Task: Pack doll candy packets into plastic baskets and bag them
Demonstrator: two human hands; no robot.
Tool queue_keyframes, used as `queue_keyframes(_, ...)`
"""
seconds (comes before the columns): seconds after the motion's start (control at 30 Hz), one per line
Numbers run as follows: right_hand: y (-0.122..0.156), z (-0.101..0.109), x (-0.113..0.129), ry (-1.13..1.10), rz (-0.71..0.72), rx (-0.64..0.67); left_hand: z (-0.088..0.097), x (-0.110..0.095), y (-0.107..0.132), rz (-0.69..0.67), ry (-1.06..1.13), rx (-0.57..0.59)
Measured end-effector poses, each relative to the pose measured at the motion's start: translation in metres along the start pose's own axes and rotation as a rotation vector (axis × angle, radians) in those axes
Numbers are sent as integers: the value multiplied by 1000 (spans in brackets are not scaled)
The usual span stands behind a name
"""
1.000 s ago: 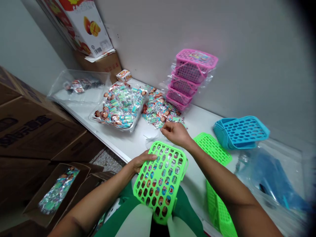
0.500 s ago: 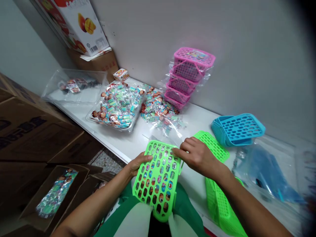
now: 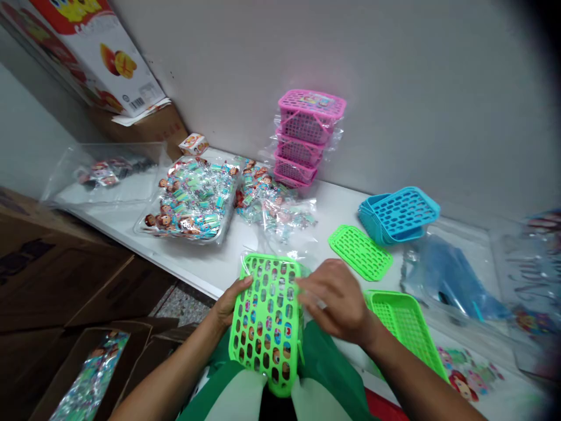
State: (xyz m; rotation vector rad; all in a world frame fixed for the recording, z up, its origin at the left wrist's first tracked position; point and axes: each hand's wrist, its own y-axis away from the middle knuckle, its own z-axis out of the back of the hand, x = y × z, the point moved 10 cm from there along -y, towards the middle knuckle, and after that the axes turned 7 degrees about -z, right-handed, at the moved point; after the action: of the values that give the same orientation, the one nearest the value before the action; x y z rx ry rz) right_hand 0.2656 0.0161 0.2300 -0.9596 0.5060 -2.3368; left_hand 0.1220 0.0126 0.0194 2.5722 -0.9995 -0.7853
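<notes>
Held in front of my body is a bright green plastic basket (image 3: 266, 318) with a slotted lid on it. Small colourful items show through the slots. My left hand (image 3: 234, 299) grips its left side, thumb on the lid's edge. Beside the right edge of the lid, my right hand (image 3: 335, 298) has bent fingers smeared by motion; whether they hold anything is unclear. A loose green lid (image 3: 362, 252) lies flat on the table behind that hand. An open green basket (image 3: 407, 327) stands to the right, partly hidden by my right forearm.
A clear tray of shiny packets (image 3: 188, 199) sits at the left, loose packets (image 3: 267, 190) beside it. Pink baskets (image 3: 307, 128) are stacked by the wall. Blue baskets and lids (image 3: 394, 216) stand right, near plastic bags (image 3: 460, 278). Cardboard boxes (image 3: 87, 280) fill the lower left.
My right hand has shifted from the lid's top right corner to just beside its right edge. My left hand keeps its hold on the basket. The camera view has turned slightly.
</notes>
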Motion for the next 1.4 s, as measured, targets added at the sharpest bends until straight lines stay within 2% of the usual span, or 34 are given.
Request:
queue_keyframes(0.07,29,24,-57,-128,-411,-314,1,2,5,11,49,34)
queue_keyframes(0.1,50,23,-82,-196,-604,-397,3,2,7,2,76,47)
queue_keyframes(0.13,68,12,-102,-278,-756,-406,5,1,8,-13,101,52)
queue_keyframes(0.17,81,-5,-115,-369,-854,-356,8,1,8,-27,122,52)
queue_keyframes(0.23,93,-42,-123,-547,-920,-213,13,2,8,-37,149,47)
queue_keyframes(0.33,91,-71,-120,-741,-897,-161,16,6,4,-13,161,51)
queue_keyframes(0.4,82,-76,-118,-809,-851,-175,16,7,1,-11,159,50)
queue_keyframes(0.47,73,-71,-118,-797,-806,-220,15,6,0,-16,146,43)
queue_keyframes(0.53,67,-58,-120,-680,-754,-283,13,5,-1,-18,119,38)
queue_keyframes(0.6,61,-43,-115,-472,-656,-311,9,5,0,-12,87,49)
queue_keyframes(0.7,51,-33,-98,-160,-456,-251,1,5,2,1,63,89)
queue_keyframes(0.73,50,-31,-95,-98,-432,-243,-2,6,2,8,62,100)
queue_keyframes(0.8,50,-28,-99,-73,-508,-272,-3,7,3,21,63,107)
queue_keyframes(0.9,54,-32,-117,-274,-745,-310,0,8,2,18,65,92)
queue_keyframes(0.97,51,-44,-120,-474,-806,-272,4,7,2,1,72,82)
queue_keyframes(1.07,42,-51,-116,-675,-751,-229,9,8,2,-2,85,66)
queue_keyframes(1.2,34,-54,-111,-801,-674,-142,10,9,3,-1,83,65)
queue_keyframes(1.4,16,-69,-100,-952,-647,261,2,11,2,24,66,128)
